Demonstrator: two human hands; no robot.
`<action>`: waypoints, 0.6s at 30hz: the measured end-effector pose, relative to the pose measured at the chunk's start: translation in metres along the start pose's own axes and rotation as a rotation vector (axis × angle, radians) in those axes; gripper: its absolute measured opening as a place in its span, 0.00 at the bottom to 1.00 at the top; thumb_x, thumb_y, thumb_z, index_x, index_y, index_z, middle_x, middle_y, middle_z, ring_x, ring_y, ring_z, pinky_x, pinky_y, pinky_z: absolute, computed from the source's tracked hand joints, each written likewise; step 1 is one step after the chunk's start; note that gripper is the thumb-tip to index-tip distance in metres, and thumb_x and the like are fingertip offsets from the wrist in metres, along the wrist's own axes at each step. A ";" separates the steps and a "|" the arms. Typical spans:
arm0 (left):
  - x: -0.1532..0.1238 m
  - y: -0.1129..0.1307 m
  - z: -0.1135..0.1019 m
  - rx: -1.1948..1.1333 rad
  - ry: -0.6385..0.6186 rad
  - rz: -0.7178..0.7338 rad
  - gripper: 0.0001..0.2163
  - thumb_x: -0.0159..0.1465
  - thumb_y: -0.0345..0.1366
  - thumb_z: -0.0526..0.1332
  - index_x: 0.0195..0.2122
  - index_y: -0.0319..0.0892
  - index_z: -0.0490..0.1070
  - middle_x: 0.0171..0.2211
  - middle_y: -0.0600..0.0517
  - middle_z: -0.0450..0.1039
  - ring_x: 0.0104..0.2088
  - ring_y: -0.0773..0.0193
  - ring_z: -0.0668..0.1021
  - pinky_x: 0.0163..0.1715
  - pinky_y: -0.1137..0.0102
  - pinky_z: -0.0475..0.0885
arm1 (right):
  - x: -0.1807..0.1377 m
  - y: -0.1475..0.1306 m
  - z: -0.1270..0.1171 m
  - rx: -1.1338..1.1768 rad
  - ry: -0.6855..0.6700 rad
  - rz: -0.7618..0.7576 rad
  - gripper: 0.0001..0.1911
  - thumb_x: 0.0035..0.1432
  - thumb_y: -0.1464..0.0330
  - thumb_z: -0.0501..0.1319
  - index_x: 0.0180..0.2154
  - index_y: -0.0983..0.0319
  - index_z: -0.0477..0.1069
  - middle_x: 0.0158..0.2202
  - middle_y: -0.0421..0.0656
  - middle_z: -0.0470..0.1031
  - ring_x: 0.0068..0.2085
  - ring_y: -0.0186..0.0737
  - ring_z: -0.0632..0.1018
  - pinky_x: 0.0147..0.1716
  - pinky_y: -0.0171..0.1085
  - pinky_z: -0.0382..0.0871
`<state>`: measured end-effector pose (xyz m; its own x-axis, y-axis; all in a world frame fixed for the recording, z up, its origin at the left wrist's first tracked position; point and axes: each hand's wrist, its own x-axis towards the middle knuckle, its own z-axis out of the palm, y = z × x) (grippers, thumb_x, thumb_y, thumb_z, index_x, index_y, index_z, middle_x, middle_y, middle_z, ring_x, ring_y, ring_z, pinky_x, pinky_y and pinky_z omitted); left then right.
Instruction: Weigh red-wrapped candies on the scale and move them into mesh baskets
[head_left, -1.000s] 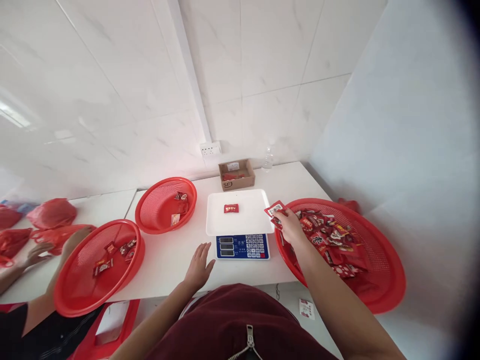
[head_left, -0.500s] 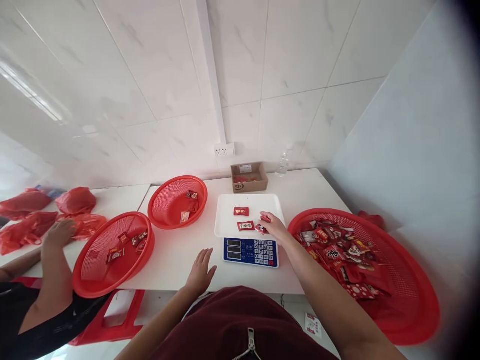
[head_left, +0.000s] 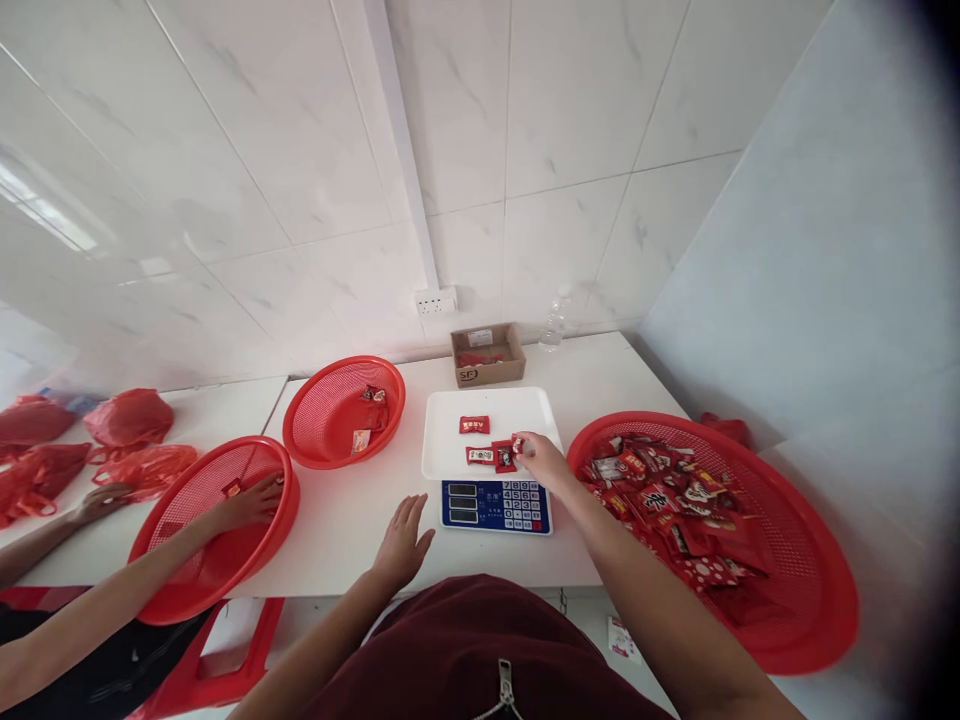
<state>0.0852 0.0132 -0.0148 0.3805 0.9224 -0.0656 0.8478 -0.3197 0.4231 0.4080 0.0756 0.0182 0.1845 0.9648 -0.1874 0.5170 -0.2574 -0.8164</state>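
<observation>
My right hand (head_left: pixel 544 461) reaches over the white tray of the scale (head_left: pixel 450 445), fingers pinched on a small red candy packet (head_left: pixel 517 444) at the tray's right side. Three more red packets lie on the tray, one at the back (head_left: pixel 474 424) and two near my fingers (head_left: pixel 491 456). My left hand (head_left: pixel 402 540) rests flat on the white table (head_left: pixel 352 520), fingers spread, left of the scale's blue keypad (head_left: pixel 495 505). A large red basket (head_left: pixel 817 620) on my right holds several red candy packets.
Two more red baskets stand to the left, one at the back (head_left: pixel 315 440) and one nearer (head_left: pixel 161 580), each with a few packets. Another person's hand (head_left: pixel 251 500) reaches into the nearer one. A cardboard box (head_left: pixel 487 356), a clear bottle (head_left: pixel 553 325) and red bags (head_left: pixel 127 420) stand at the back.
My right hand carried packets from the large basket to the scale tray; the tray went from one packet to several. The other person's hand moved from the red bags into the near left basket.
</observation>
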 end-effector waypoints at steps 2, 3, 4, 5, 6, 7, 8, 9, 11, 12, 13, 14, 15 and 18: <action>0.001 0.000 0.000 0.003 0.004 -0.005 0.25 0.63 0.37 0.52 0.62 0.44 0.53 0.61 0.44 0.60 0.62 0.50 0.60 0.59 0.50 0.59 | 0.001 -0.001 0.006 -0.029 -0.001 -0.036 0.25 0.49 0.76 0.58 0.51 0.61 0.68 0.53 0.47 0.70 0.36 0.35 0.76 0.45 0.38 0.69; 0.001 -0.001 0.000 0.004 0.006 -0.005 0.25 0.63 0.37 0.52 0.62 0.44 0.53 0.60 0.44 0.61 0.62 0.51 0.60 0.59 0.50 0.59 | 0.002 -0.001 0.008 -0.041 -0.009 -0.055 0.26 0.49 0.77 0.57 0.51 0.62 0.68 0.54 0.48 0.68 0.37 0.35 0.76 0.46 0.38 0.69; 0.001 -0.001 0.000 0.004 0.008 -0.004 0.25 0.63 0.36 0.52 0.62 0.44 0.53 0.60 0.44 0.61 0.62 0.51 0.61 0.59 0.50 0.59 | 0.003 -0.002 0.010 -0.055 -0.016 -0.075 0.26 0.49 0.77 0.57 0.52 0.62 0.67 0.55 0.48 0.67 0.39 0.36 0.76 0.47 0.39 0.68; 0.001 -0.002 0.000 0.004 0.009 -0.002 0.25 0.63 0.36 0.52 0.62 0.45 0.53 0.60 0.45 0.61 0.62 0.51 0.61 0.59 0.51 0.59 | 0.004 -0.003 0.012 -0.076 -0.015 -0.092 0.26 0.49 0.77 0.56 0.52 0.61 0.67 0.56 0.48 0.65 0.42 0.37 0.76 0.48 0.39 0.67; 0.001 -0.003 0.000 0.005 0.009 -0.002 0.25 0.63 0.36 0.53 0.62 0.45 0.53 0.60 0.45 0.61 0.62 0.52 0.61 0.59 0.51 0.59 | 0.005 -0.004 0.012 -0.109 -0.004 -0.108 0.26 0.50 0.76 0.56 0.53 0.60 0.67 0.58 0.48 0.63 0.47 0.40 0.74 0.51 0.40 0.66; 0.001 -0.004 -0.001 0.006 0.009 -0.003 0.25 0.63 0.36 0.53 0.61 0.45 0.54 0.60 0.45 0.61 0.62 0.52 0.61 0.59 0.51 0.59 | 0.006 -0.005 0.012 -0.154 0.014 -0.123 0.25 0.52 0.74 0.56 0.53 0.60 0.67 0.60 0.48 0.61 0.52 0.43 0.71 0.54 0.42 0.63; 0.001 -0.004 -0.001 0.009 0.010 -0.007 0.25 0.62 0.36 0.53 0.61 0.44 0.54 0.60 0.45 0.61 0.62 0.52 0.61 0.59 0.52 0.60 | 0.007 -0.008 0.012 -0.206 0.031 -0.143 0.24 0.53 0.72 0.56 0.53 0.60 0.67 0.61 0.49 0.59 0.57 0.46 0.67 0.56 0.44 0.60; 0.001 -0.005 -0.001 0.013 0.010 -0.011 0.25 0.62 0.36 0.53 0.61 0.44 0.54 0.60 0.44 0.61 0.62 0.52 0.61 0.60 0.52 0.60 | 0.008 -0.012 0.013 -0.258 0.038 -0.170 0.23 0.55 0.69 0.56 0.54 0.60 0.67 0.63 0.49 0.56 0.61 0.48 0.62 0.58 0.45 0.57; 0.001 -0.006 -0.001 0.019 0.010 -0.017 0.25 0.62 0.36 0.53 0.61 0.44 0.54 0.60 0.44 0.61 0.62 0.52 0.61 0.60 0.52 0.60 | 0.010 -0.021 0.015 -0.354 -0.004 -0.226 0.24 0.58 0.64 0.55 0.57 0.59 0.64 0.66 0.49 0.52 0.65 0.52 0.53 0.60 0.50 0.52; 0.001 -0.006 -0.001 0.020 0.010 -0.017 0.25 0.62 0.36 0.53 0.61 0.43 0.54 0.60 0.44 0.61 0.62 0.52 0.61 0.60 0.52 0.60 | 0.011 -0.026 0.018 -0.397 -0.043 -0.245 0.26 0.58 0.61 0.54 0.58 0.58 0.62 0.67 0.49 0.49 0.66 0.53 0.49 0.60 0.52 0.49; 0.002 -0.006 -0.001 0.020 0.011 -0.015 0.25 0.62 0.36 0.53 0.61 0.43 0.54 0.60 0.44 0.61 0.62 0.52 0.61 0.60 0.52 0.60 | 0.013 -0.031 0.021 -0.437 -0.087 -0.257 0.28 0.58 0.58 0.54 0.59 0.57 0.60 0.68 0.48 0.46 0.67 0.54 0.45 0.61 0.55 0.46; 0.003 -0.005 -0.001 0.019 0.013 -0.012 0.25 0.63 0.36 0.53 0.61 0.43 0.54 0.60 0.44 0.61 0.62 0.52 0.61 0.60 0.52 0.60 | 0.015 -0.035 0.025 -0.474 -0.127 -0.265 0.30 0.58 0.55 0.54 0.60 0.55 0.58 0.68 0.47 0.44 0.67 0.55 0.43 0.61 0.58 0.43; 0.003 -0.005 -0.001 0.018 0.015 -0.009 0.24 0.63 0.36 0.52 0.61 0.43 0.54 0.60 0.44 0.61 0.62 0.53 0.61 0.60 0.52 0.60 | 0.017 -0.039 0.028 -0.505 -0.160 -0.270 0.31 0.58 0.53 0.53 0.61 0.55 0.57 0.69 0.47 0.42 0.67 0.55 0.41 0.60 0.60 0.39; 0.005 -0.005 -0.003 0.016 0.022 -0.011 0.24 0.63 0.36 0.52 0.61 0.43 0.54 0.60 0.44 0.61 0.62 0.53 0.61 0.60 0.52 0.59 | 0.020 -0.043 0.038 -0.559 -0.222 -0.291 0.33 0.57 0.50 0.52 0.62 0.54 0.55 0.68 0.47 0.44 0.67 0.56 0.40 0.60 0.63 0.33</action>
<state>0.0812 0.0201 -0.0143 0.3629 0.9305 -0.0501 0.8578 -0.3126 0.4081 0.3572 0.1082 0.0288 -0.1735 0.9719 -0.1589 0.8862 0.0837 -0.4557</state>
